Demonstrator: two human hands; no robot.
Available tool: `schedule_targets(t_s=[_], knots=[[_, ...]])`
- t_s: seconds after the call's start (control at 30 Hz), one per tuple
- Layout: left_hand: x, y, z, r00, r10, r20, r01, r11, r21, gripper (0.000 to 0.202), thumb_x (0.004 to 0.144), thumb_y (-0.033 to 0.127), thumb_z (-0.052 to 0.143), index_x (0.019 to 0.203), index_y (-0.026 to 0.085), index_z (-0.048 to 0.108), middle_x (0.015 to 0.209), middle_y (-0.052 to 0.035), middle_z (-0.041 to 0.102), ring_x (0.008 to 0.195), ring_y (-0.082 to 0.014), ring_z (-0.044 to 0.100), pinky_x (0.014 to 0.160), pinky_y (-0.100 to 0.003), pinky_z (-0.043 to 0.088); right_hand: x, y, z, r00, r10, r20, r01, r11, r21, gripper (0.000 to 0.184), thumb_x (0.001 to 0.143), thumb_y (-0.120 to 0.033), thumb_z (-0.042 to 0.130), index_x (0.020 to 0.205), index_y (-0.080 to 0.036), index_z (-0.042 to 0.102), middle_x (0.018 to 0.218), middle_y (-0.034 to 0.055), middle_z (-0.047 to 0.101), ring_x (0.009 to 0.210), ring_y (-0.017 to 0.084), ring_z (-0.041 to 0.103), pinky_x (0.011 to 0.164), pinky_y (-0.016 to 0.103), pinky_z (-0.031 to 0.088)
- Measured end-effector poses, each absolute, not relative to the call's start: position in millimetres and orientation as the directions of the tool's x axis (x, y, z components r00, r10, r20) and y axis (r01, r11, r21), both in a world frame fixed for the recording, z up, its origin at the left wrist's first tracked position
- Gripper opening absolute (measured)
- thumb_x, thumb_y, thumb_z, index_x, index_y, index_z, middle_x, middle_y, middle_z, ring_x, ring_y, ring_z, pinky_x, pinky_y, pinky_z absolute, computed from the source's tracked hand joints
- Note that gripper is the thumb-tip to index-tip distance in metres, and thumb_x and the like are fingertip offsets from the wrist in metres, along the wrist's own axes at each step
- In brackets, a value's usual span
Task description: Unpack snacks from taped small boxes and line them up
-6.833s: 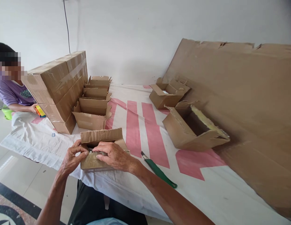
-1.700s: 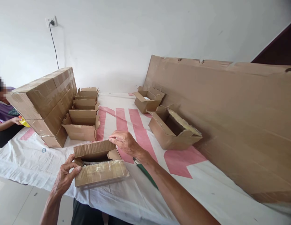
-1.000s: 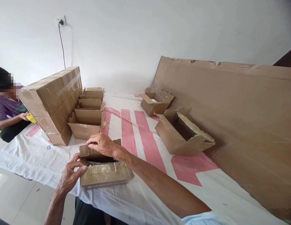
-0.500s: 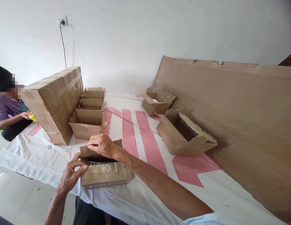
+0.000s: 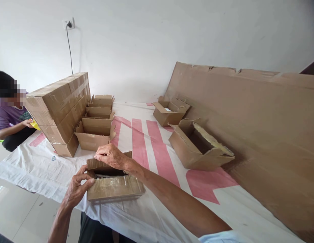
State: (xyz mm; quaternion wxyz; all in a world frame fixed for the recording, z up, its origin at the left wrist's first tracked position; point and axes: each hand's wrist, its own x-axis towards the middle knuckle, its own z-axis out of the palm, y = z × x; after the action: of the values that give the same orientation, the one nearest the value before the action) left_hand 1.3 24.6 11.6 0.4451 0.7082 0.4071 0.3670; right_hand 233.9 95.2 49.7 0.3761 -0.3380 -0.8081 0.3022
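A taped cardboard box (image 5: 115,189) rests at the near edge of the cloth-covered table, its far flap raised and a dark gap along the top. My left hand (image 5: 79,184) grips the box's left end, thumb on the near top panel and fingers around the side. Over the raised flap (image 5: 93,164), my right hand (image 5: 111,156) pinches the upper edge with fingers curled. The contents are mostly hidden; only a pale strip shows in the gap.
Stacked sealed boxes (image 5: 60,111) stand at left, beside a row of open boxes (image 5: 93,140). Two open boxes, one nearer (image 5: 192,150) and one farther (image 5: 169,116), sit by a leaning cardboard sheet (image 5: 248,111). A person (image 5: 10,118) crouches at far left, holding something yellow.
Both hands keep the same hold on the box and its flap. The view has shifted very slightly.
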Motion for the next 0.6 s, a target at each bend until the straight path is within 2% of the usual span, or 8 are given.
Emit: schedule_targets(t_s=[0.2,0.47,0.6], knots=[[1,25,9,0.401,0.904,0.146,0.244,-0.259,0.934,0.049,0.096,0.060,0.069,0.071,0.019,0.075,0.144,-0.0125,0.065,0.133,-0.0339,0.058,0.115,-0.043,0.044,231,94,56,-0.470,0.825,0.316,0.305,0.487,-0.819,0.014,0.087,-0.015,0.073,0.074,-0.018,0.077,0.077,0.0007,0.076,0.072,0.015,0.067,0.068,0.025,0.047],[1,24,10,0.398,0.907,0.138,0.247,-0.251,0.936,0.051,0.095,0.062,0.069,0.070,0.018,0.074,0.141,-0.0132,0.065,0.132,-0.0345,0.058,0.115,-0.044,0.044,225,89,64,-0.486,0.804,0.342,0.470,0.570,-0.674,0.015,0.089,-0.010,0.071,0.076,-0.018,0.071,0.079,0.0009,0.073,0.072,0.014,0.061,0.069,0.026,0.043],[2,24,11,0.409,0.901,0.143,0.244,-0.259,0.934,0.052,0.096,0.062,0.069,0.069,0.018,0.073,0.143,-0.0130,0.065,0.134,-0.0346,0.057,0.115,-0.043,0.044,231,90,65,-0.471,0.835,0.283,0.485,0.513,-0.708,0.012,0.089,-0.015,0.075,0.079,-0.019,0.073,0.080,0.0004,0.073,0.074,0.014,0.063,0.069,0.027,0.042]])
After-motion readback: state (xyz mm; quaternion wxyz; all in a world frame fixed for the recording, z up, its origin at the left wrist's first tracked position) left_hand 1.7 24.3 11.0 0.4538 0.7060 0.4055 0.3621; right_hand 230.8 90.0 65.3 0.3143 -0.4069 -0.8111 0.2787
